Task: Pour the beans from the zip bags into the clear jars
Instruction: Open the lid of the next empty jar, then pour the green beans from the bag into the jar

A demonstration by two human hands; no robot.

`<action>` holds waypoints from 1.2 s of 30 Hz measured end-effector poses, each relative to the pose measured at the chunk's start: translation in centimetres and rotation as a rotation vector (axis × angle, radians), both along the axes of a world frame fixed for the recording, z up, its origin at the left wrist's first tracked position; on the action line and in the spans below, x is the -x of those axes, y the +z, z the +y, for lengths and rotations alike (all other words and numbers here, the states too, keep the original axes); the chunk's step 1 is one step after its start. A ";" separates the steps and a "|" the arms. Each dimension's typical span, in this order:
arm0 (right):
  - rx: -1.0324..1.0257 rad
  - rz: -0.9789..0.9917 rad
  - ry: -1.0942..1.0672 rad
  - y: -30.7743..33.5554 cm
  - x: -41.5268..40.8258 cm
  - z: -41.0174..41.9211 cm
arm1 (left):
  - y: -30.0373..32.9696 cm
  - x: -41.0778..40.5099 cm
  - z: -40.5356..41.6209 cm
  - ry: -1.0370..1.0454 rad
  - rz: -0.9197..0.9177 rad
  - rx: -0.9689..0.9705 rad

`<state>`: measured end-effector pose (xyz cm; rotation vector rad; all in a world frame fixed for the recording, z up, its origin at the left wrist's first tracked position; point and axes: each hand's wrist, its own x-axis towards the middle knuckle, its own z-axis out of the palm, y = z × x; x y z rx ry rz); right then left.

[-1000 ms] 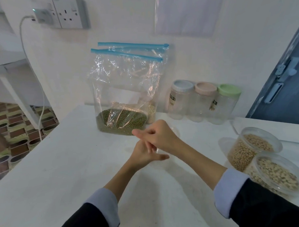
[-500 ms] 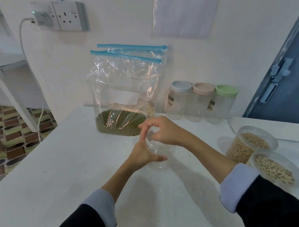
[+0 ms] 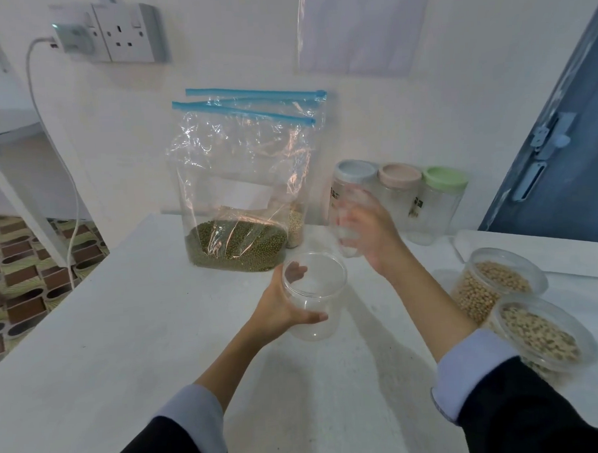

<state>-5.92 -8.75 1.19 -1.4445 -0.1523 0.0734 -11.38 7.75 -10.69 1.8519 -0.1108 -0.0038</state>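
Near the bench (image 3: 158, 335) middle, the left hand (image 3: 277, 313) grips a now-open jar (image 3: 314, 294); the right hand (image 3: 370, 233) has lifted off its clear lid (image 3: 350, 220), so pouring can start.

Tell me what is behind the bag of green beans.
Behind the bag of green beans stands a second zip bag, leaning at the wall, with pale beans showing at its bottom right. The front bag covers the rest of its contents.

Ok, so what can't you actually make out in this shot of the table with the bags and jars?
All in the head view:
- The clear lid in the right hand: motion-blurred, so the grip is unclear.
- The rear blue-zip bag: mostly hidden by the front zip bag of green beans; only a strip of pale beans shows.
- Labels on the three lidded clear jars by the wall: too small.
- The left hand fingertips: seen only through the empty clear jar.
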 end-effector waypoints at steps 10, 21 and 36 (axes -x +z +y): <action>0.303 0.365 -0.506 -10.9 -1.3 -6.3 | 0.3 0.5 -0.9 0.022 0.001 0.020; 1.219 0.086 -0.340 -7.6 -2.4 -4.4 | 2.3 1.9 0.1 0.039 0.061 -0.174; 0.536 -0.307 -0.556 8.4 -14.5 10.1 | 20.7 -14.4 8.8 0.290 -0.616 -0.712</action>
